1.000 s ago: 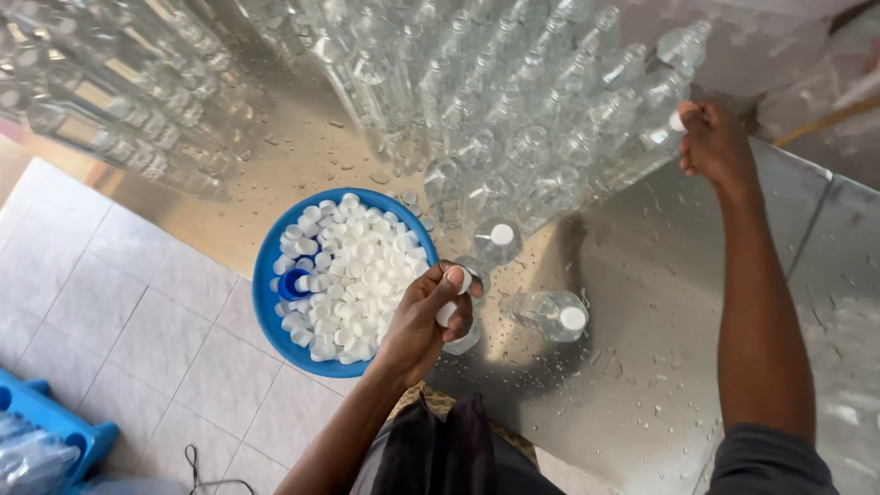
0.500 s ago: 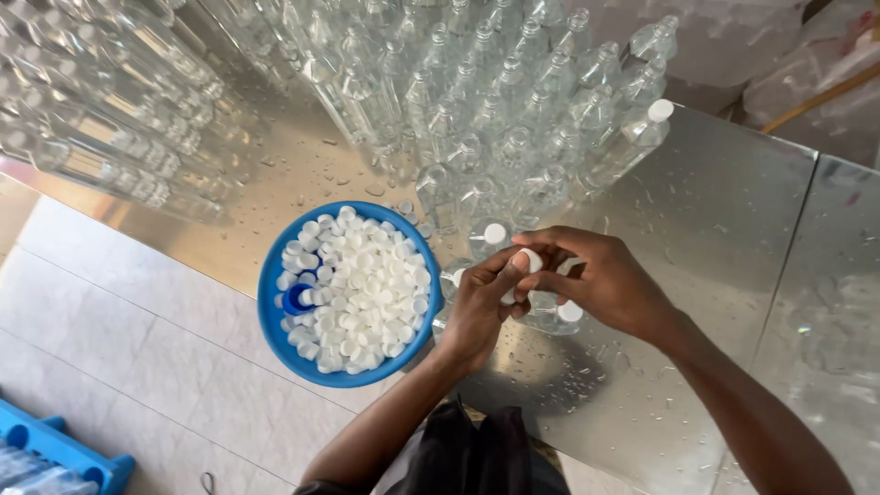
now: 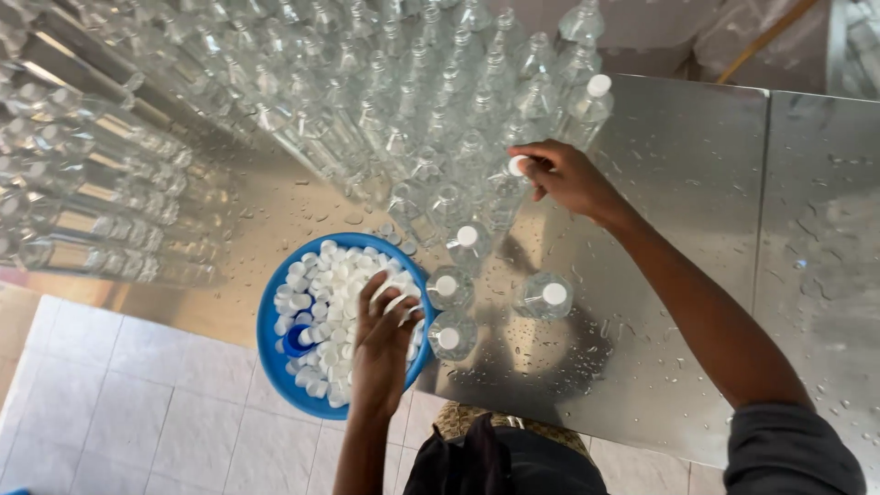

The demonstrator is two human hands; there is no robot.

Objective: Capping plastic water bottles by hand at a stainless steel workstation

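A blue bowl (image 3: pixel 275 359) full of white caps (image 3: pixel 323 286) sits at the near edge of a wet steel table (image 3: pixel 697 211). My left hand (image 3: pixel 383 341) reaches into the bowl, fingers spread over the caps. My right hand (image 3: pixel 566 176) is stretched out over the clear plastic bottles (image 3: pixel 394 119), its fingers pinched on a white cap (image 3: pixel 518 166) on top of one bottle. Several capped bottles (image 3: pixel 544 297) stand just right of the bowl.
Many uncapped clear bottles crowd the back and left of the table. One capped bottle (image 3: pixel 592 95) stands at the far edge of the crowd. White floor tiles (image 3: pixel 119 403) lie below the table's near edge. Water drops dot the steel.
My hands have parted from in front of me. The left has gone down into the bowl of caps; the right has reached out to a bottle top with a cap.
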